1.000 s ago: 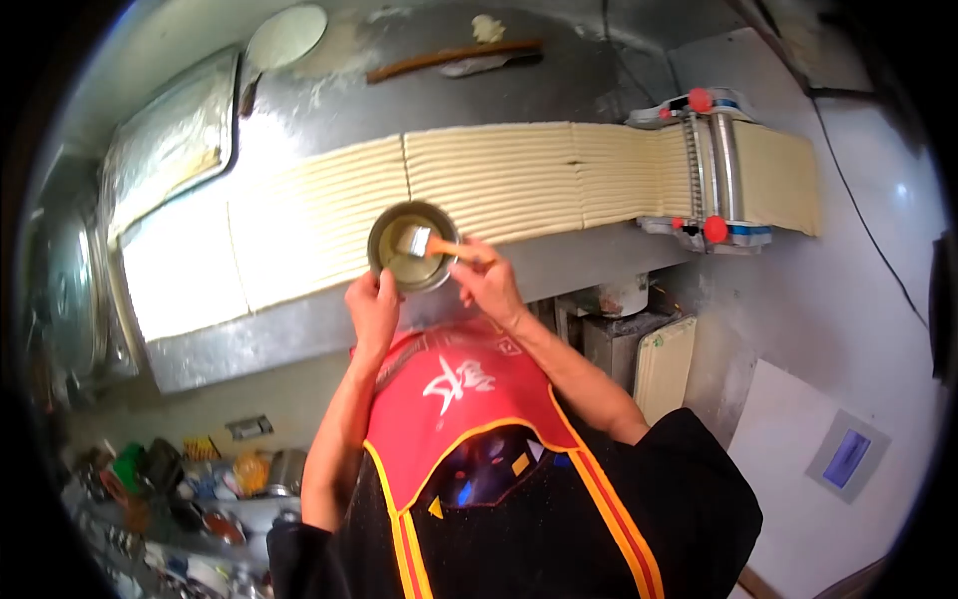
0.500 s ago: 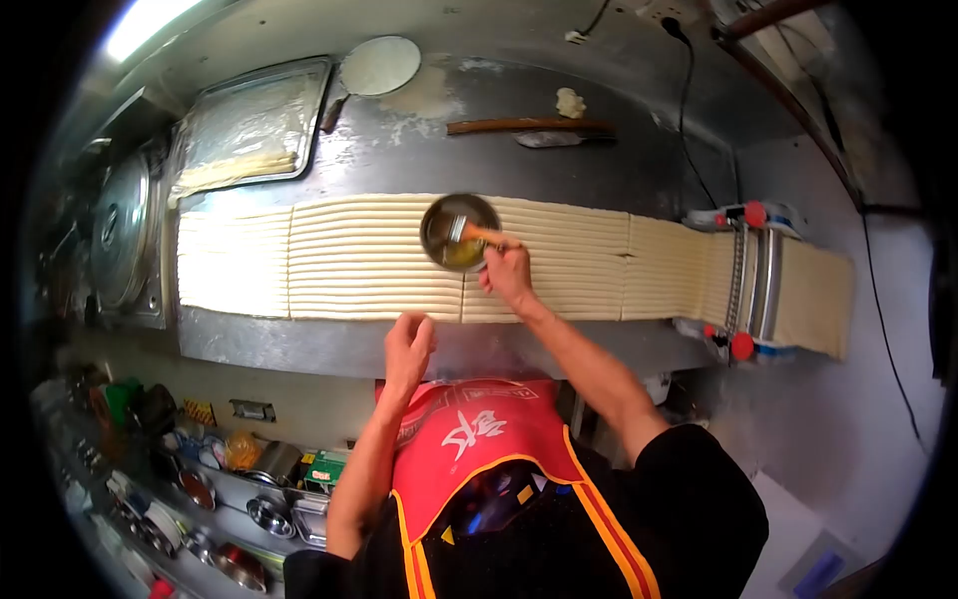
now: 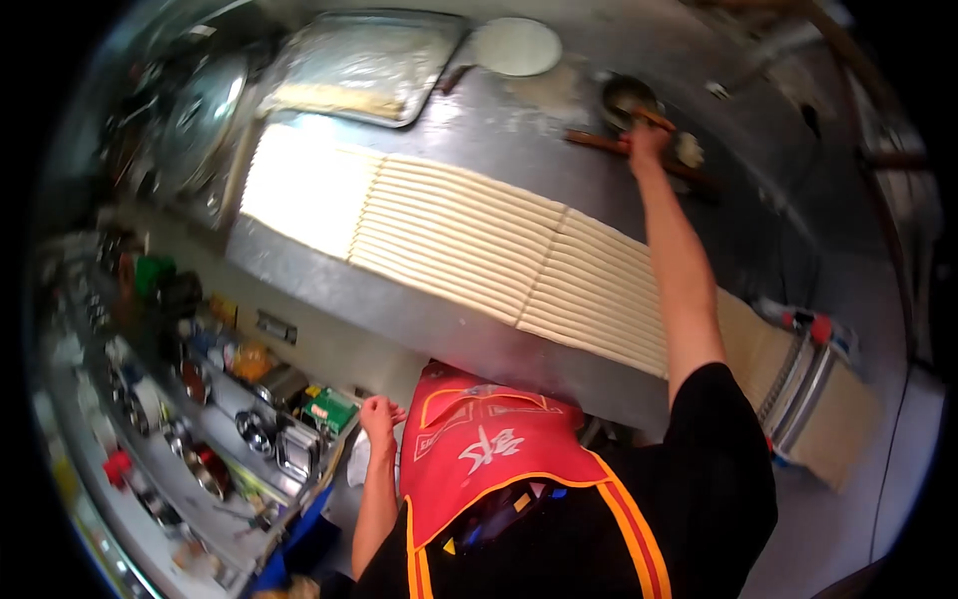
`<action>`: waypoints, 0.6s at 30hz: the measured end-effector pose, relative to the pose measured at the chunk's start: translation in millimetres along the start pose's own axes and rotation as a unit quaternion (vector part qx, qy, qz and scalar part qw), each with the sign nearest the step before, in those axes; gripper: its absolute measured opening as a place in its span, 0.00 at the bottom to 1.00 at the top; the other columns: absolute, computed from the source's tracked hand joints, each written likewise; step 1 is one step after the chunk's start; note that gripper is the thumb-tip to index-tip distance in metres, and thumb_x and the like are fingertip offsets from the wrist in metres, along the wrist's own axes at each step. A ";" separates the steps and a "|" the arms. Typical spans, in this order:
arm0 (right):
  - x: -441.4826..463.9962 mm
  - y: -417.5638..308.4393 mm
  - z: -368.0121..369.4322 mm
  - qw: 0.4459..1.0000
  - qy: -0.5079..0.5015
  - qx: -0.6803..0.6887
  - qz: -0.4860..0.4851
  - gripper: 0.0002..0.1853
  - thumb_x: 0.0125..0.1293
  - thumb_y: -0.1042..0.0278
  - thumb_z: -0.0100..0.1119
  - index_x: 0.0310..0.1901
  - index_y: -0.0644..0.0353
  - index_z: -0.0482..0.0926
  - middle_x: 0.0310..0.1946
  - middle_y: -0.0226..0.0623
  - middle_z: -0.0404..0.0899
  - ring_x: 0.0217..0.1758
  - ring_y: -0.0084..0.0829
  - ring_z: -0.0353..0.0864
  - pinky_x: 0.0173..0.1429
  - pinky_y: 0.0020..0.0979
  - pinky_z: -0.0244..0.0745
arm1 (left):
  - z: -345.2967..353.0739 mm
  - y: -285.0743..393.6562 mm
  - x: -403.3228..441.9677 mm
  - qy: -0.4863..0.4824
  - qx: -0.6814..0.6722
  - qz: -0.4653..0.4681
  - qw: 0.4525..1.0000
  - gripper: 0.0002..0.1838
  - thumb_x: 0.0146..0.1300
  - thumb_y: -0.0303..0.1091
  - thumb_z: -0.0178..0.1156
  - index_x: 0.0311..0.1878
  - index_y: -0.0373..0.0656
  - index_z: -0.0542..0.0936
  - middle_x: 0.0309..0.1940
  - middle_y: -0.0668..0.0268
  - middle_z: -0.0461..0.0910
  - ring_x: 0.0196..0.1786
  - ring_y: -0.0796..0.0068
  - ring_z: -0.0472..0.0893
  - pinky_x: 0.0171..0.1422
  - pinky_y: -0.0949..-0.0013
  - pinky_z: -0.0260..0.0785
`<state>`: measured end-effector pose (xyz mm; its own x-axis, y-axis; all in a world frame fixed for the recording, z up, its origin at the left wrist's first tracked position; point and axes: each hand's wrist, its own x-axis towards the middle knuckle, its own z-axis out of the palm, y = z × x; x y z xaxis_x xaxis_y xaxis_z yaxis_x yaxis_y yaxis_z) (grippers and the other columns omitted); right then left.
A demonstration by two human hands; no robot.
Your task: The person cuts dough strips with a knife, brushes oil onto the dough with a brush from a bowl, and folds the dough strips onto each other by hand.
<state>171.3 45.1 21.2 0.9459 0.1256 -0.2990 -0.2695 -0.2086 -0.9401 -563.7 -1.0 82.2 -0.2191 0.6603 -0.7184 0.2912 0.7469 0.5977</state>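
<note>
Reaching beyond the dough (image 3: 454,230), the right hand (image 3: 648,145) has moved the bowl (image 3: 611,94).

Wide-angle view, uneven light, black curved border.
Dough sheet (image 3: 454,235): left end bleached by glare. Table (image 3: 399,302): patchy sheen. Right hand (image 3: 647,145): dim, softly blurred. Periphery: bowed, smeared.

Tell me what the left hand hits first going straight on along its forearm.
Probably the near edge of the metal worktop; the height of the left hand is unclear, so it might pass above.
</note>
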 end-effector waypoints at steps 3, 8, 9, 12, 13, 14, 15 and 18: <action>-14.9 0.7 -6.6 0.996 0.024 0.069 0.056 0.10 0.68 0.78 0.51 0.49 0.68 0.75 0.33 0.43 0.81 0.25 0.33 0.84 0.22 0.29 0.83 | -4.9 -2.1 10.8 -0.008 0.019 0.031 0.999 0.08 0.69 0.31 0.55 0.42 0.33 0.77 0.28 0.59 0.79 0.25 0.69 0.82 0.26 0.69 0.78; -119.0 21.9 -17.2 0.986 0.033 0.162 0.035 0.08 0.70 0.69 0.55 0.35 0.63 0.77 0.25 0.36 0.80 0.22 0.29 0.80 0.25 0.28 0.78 | -16.3 17.3 47.3 -0.045 0.052 0.068 0.995 0.07 0.68 0.29 0.56 0.42 0.34 0.78 0.30 0.60 0.79 0.26 0.71 0.82 0.27 0.70 0.78; -150.3 28.5 -15.5 0.992 -0.010 0.127 0.017 0.09 0.70 0.67 0.56 0.34 0.62 0.78 0.25 0.35 0.80 0.21 0.27 0.78 0.24 0.27 0.76 | -22.9 16.9 63.0 -0.053 0.061 0.088 0.993 0.07 0.68 0.28 0.55 0.41 0.35 0.78 0.29 0.62 0.79 0.26 0.73 0.81 0.28 0.71 0.77; -258.4 71.0 5.8 0.989 -0.145 -0.007 -0.017 0.10 0.69 0.65 0.59 0.32 0.61 0.80 0.22 0.32 0.78 0.19 0.23 0.76 0.23 0.24 0.72 | -49.8 33.9 106.0 -0.084 0.080 0.133 0.984 0.07 0.68 0.28 0.55 0.42 0.36 0.79 0.28 0.64 0.79 0.26 0.76 0.80 0.29 0.73 0.75; -304.4 83.8 15.5 0.981 -0.187 -0.057 -0.018 0.10 0.69 0.65 0.59 0.32 0.62 0.81 0.21 0.31 0.77 0.19 0.21 0.75 0.23 0.23 0.72 | -64.0 39.1 117.1 -0.087 0.082 0.126 0.985 0.07 0.68 0.28 0.55 0.42 0.36 0.79 0.28 0.64 0.79 0.26 0.76 0.80 0.29 0.73 0.75; -346.5 106.4 28.4 0.977 -0.203 -0.052 0.022 0.10 0.69 0.65 0.59 0.34 0.63 0.82 0.20 0.30 0.77 0.19 0.21 0.76 0.23 0.23 0.72 | -72.5 50.3 132.8 -0.081 0.072 0.154 0.982 0.07 0.68 0.28 0.56 0.42 0.36 0.80 0.28 0.65 0.79 0.25 0.77 0.79 0.30 0.74 0.74; -387.2 124.1 42.8 0.973 -0.216 -0.047 0.058 0.10 0.69 0.66 0.59 0.35 0.64 0.83 0.20 0.29 0.77 0.20 0.20 0.76 0.23 0.23 0.72 | -78.2 62.6 153.0 -0.080 0.060 0.184 0.978 0.07 0.68 0.28 0.56 0.43 0.36 0.81 0.27 0.66 0.79 0.25 0.78 0.78 0.30 0.74 0.73; -500.5 139.9 92.8 0.908 -0.226 -0.287 -0.203 0.11 0.69 0.66 0.59 0.44 0.63 0.85 0.25 0.38 0.84 0.26 0.27 0.84 0.32 0.29 0.78 | -112.2 80.9 232.3 -0.037 0.150 0.319 0.935 0.09 0.64 0.29 0.58 0.42 0.36 0.84 0.30 0.58 0.85 0.33 0.68 0.84 0.41 0.65 0.76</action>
<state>-356.5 43.0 24.2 0.7408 0.6636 -0.1046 0.3467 -0.5109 -0.7866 -695.6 221.6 3.6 0.1500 0.9482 -0.2800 0.5918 0.1407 0.7937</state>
